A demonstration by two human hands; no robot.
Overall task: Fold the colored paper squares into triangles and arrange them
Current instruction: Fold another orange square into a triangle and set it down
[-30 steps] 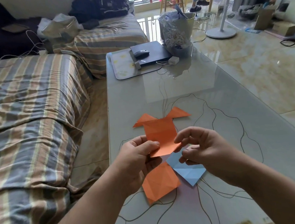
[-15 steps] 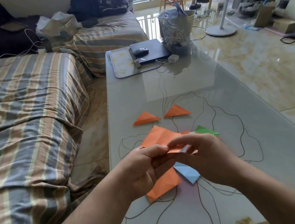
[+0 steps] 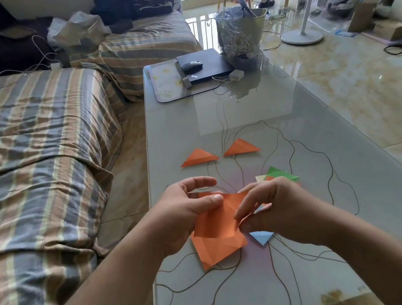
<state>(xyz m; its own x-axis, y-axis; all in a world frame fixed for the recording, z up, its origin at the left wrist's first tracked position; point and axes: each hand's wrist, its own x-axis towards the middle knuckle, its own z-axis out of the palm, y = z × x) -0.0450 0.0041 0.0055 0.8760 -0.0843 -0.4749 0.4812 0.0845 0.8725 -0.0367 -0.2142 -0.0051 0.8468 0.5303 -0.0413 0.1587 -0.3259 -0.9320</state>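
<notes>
An orange paper square (image 3: 218, 222) is pinched just above the bench (image 3: 292, 120) by the left hand (image 3: 184, 212) and right hand (image 3: 270, 209), mid-fold; corners should next be matched and creased.

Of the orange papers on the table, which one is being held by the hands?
The orange sheet nearest the camera, pinched by the left hand and right hand. The two orange triangles lie untouched farther away.
</notes>
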